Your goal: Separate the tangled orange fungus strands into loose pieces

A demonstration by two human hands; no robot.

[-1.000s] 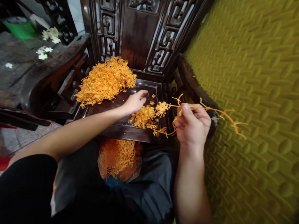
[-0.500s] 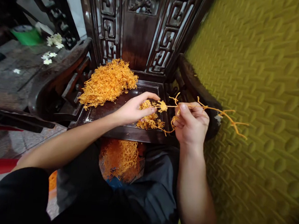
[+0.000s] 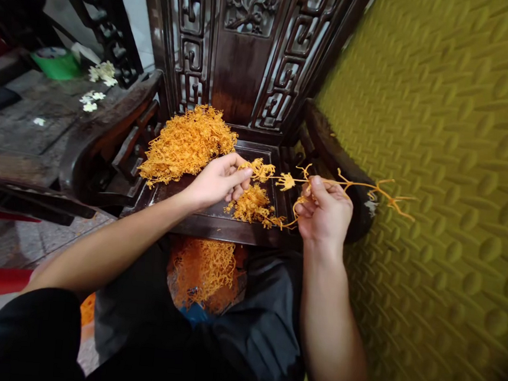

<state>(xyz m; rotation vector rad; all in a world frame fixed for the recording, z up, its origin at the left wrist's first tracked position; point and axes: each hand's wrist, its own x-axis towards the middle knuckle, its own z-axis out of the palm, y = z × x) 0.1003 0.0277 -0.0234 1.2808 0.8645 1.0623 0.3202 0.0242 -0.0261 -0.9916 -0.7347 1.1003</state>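
Between my hands runs a thin orange strand, with small orange frilled pieces [image 3: 286, 182] bunched along it. My left hand [image 3: 219, 181] pinches its left end between thumb and fingertips. My right hand [image 3: 327, 212] is closed around an orange branched stem [image 3: 385, 191], whose forked end sticks out to the right. A small orange clump [image 3: 252, 205] lies on the dark wooden chair seat [image 3: 206, 228] below the strand, and a thin piece curves from it up to my right hand. What my right fingers cover is hidden.
A large heap of orange branched pieces [image 3: 191, 140] sits at the seat's back left. More orange strands [image 3: 212, 267] lie below, between my knees. On the left wooden surface are a green tape roll [image 3: 57, 64] and white flowers [image 3: 102, 73]. A yellow textured mat [image 3: 454, 143] stands at right.
My left hand has closed from a spread thumb and finger into a pinch, a little further left. More frilled pieces show between the hands. My right hand has barely moved.
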